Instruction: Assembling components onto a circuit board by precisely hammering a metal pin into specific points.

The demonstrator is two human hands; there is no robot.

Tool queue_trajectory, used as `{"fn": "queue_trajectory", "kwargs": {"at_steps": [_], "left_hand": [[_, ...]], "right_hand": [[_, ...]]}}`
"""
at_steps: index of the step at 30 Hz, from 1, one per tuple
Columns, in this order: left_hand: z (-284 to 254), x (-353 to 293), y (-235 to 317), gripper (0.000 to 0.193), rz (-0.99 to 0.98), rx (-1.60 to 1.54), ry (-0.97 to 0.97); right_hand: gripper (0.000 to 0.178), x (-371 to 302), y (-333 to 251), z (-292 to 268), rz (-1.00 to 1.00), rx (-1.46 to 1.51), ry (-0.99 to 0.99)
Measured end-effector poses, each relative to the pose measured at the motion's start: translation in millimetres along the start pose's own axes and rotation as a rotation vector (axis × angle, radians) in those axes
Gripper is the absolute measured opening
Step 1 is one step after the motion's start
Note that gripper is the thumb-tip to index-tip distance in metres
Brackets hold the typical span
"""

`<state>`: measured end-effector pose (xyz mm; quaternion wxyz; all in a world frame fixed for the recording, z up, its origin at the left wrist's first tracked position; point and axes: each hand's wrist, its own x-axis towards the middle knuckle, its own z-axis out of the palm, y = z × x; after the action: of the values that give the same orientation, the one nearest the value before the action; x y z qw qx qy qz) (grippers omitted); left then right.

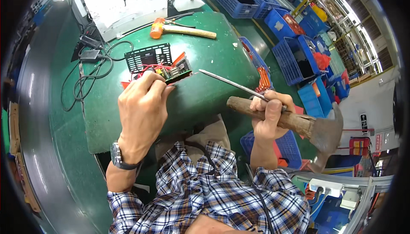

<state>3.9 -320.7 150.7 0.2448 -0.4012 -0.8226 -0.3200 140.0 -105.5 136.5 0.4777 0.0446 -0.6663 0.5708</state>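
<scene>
Left hand (pixel 143 106) pinches a green circuit board (pixel 177 72) with red wires, at 11 o'clock on the green worktop (pixel 205 42). Right hand (pixel 270 114) clenches one hammer (pixel 290 123) and one screwdriver (pixel 232 84) (together). A second, orange-headed mallet (pixel 181 29) lies at 12; one black grille (pixel 148 57) adjoins the board.

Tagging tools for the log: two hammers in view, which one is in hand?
The steel-headed hammer with the dark wooden handle, gripped in the right hand alongside a thin metal rod. The orange-headed mallet with the pale handle lies untouched on the green bench.
</scene>
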Motion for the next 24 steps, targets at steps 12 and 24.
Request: {"fn": "queue_trajectory", "kwargs": {"at_steps": [12, 24], "left_hand": [[-4, 14, 2, 0.018, -0.026, -0.012, -0.013], [-5, 21, -5, 0.017, -0.073, -0.006, -0.031]], "right_hand": [[0.032, 3, 6, 7, -0.080, -0.085, -0.008], [0.030, 10, 15, 22, -0.266, -0.254, -0.071]]}}
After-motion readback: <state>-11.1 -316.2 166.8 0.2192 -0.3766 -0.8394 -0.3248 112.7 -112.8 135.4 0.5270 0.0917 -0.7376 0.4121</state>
